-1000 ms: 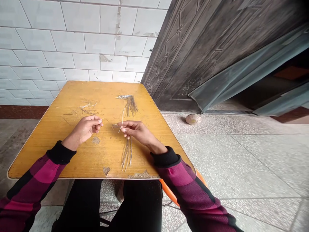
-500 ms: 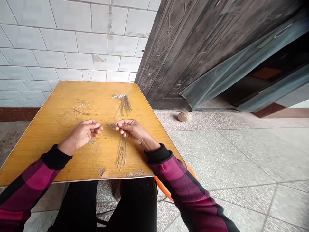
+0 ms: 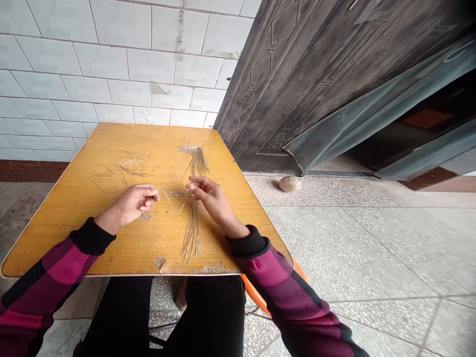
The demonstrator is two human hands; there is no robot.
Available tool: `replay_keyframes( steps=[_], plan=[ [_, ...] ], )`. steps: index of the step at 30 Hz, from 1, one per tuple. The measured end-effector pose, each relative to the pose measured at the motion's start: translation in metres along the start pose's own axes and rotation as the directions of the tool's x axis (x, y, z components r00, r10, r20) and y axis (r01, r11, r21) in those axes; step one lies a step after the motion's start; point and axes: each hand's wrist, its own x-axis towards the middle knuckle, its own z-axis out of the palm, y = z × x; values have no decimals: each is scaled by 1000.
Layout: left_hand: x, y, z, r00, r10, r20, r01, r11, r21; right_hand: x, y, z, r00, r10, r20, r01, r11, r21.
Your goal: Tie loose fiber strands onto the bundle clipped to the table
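Observation:
My left hand (image 3: pixel 134 203) is closed in a pinch on a thin pale wire (image 3: pixel 171 204). One short end hangs below those fingertips, and the rest sags in a curve across to my right hand (image 3: pixel 211 199). That hand's thumb and fingertips are pinched together at the wire's other end. Beneath the right fingers, a bundle of thin wires (image 3: pixel 192 230) lies on the wooden table (image 3: pixel 122 248), its strands pointing toward the near edge. A few shorter strands stick out to the left by the right fingertips.
Farther back on the table lie a bent bundle of wires (image 3: pixel 199 157) and, to the left, a loose tangle of strands (image 3: pixel 130 166). A white tiled wall (image 3: pixel 126 64) and a dark carved door (image 3: pixel 267 99) stand behind. A ball (image 3: pixel 290 184) rests on the floor.
The wire between my hands now spans both in a sagging curve; before, only a short straight piece showed at the left fingers. My right fingertips have shifted slightly up. The view has shifted a little.

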Motion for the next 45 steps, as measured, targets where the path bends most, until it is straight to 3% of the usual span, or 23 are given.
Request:
replay_keyframes(
  steps=[1,3,5,8,10,12,15,21,24,30,33,36,42,45],
  plan=[
    [0,0,0,1000,-6,0,6,1000,-8,-3,-2,0,988,-136,-72,124,981,-146],
    [0,0,0,1000,-12,-13,11,999,-31,-11,-9,-1,902,-416,-116,326,831,-451],
    [1,0,0,999,-7,-35,5,999,-53,-19,-16,1,809,-588,8,456,619,-639],
    [0,-1,1,999,8,-44,-11,998,-66,-26,-20,8,714,-618,329,638,382,-669],
    [-1,0,3,999,18,-36,-20,998,-62,-24,-17,13,687,-561,462,695,321,-643],
    [-2,0,6,999,26,-27,-27,998,-53,-20,-12,15,702,-504,503,693,323,-644],
    [-4,0,9,999,38,-29,-39,998,-54,-15,-8,12,752,-457,474,641,340,-688],
    [-5,-6,13,998,53,-19,-55,994,-95,-17,-6,5,893,-321,316,413,306,-858],
    [-4,-8,13,998,50,-25,-53,992,-111,-19,-4,6,941,-237,242,310,320,-895],
    [-1,-3,8,995,67,-76,-79,983,-165,-17,-1,7,948,-176,264,317,511,-799],
    [0,1,4,994,50,-99,-69,977,-201,-18,-2,5,942,-153,299,333,545,-770],
    [0,5,1,994,28,-101,-52,967,-250,-18,-5,3,934,-151,324,353,521,-777],
    [-2,8,1,993,-26,-116,-9,955,-298,-14,-7,-5,930,-155,332,367,376,-851],
    [-3,9,3,989,-65,-135,23,955,-296,-11,-5,-9,924,-157,349,382,344,-858]
  ],
)
